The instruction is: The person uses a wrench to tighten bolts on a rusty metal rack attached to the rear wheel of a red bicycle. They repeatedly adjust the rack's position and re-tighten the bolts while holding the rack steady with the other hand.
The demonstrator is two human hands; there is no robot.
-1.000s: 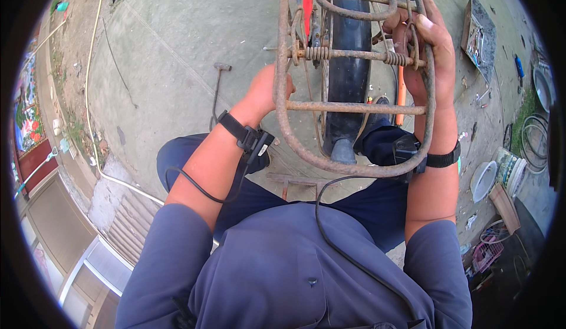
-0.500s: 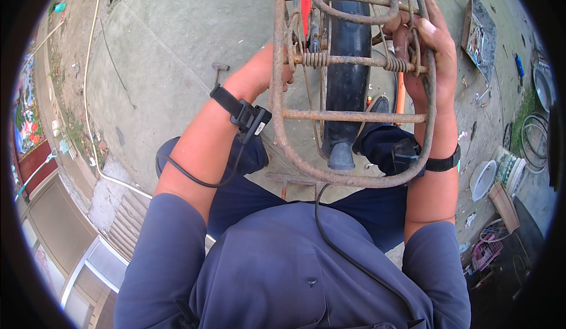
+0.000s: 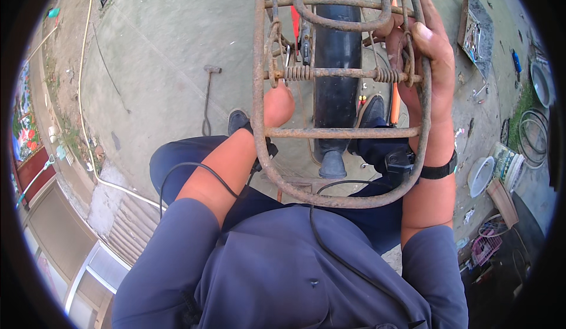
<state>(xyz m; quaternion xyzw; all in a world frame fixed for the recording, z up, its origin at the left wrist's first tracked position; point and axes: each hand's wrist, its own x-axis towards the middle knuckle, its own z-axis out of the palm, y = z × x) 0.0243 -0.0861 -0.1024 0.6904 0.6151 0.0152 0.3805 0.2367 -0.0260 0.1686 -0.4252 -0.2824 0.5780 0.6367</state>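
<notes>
A rusty metal rear rack [image 3: 342, 133] with two coil springs on its crossbar spans the space in front of me, above a black tyre [image 3: 337, 52] and its dark mudguard flap [image 3: 333, 165]. My right hand [image 3: 435, 55] is closed around the rack's right-side rods, thumb on the near side and fingers partly behind the metal. Under the rack's left side, my left hand [image 3: 279, 102] looks closed. Its fingers are mostly hidden, and a thin shiny metal piece [image 3: 288, 55] shows just beyond it; I cannot tell whether I hold it.
A hammer [image 3: 209, 96] lies on the ground to the left. At right are a metal tool tray [image 3: 476, 34], an orange-handled tool [image 3: 395, 105] by my shoe, a blue-handled tool [image 3: 516, 63], a white basin [image 3: 481, 176] and a coiled hose [image 3: 532, 137]. A pale hose [image 3: 82, 93] runs along the left.
My left hand has drawn back toward me beneath the rack, its forearm swinging inward. The view has shifted slightly, showing more of the hammer. My right hand keeps its grip.
</notes>
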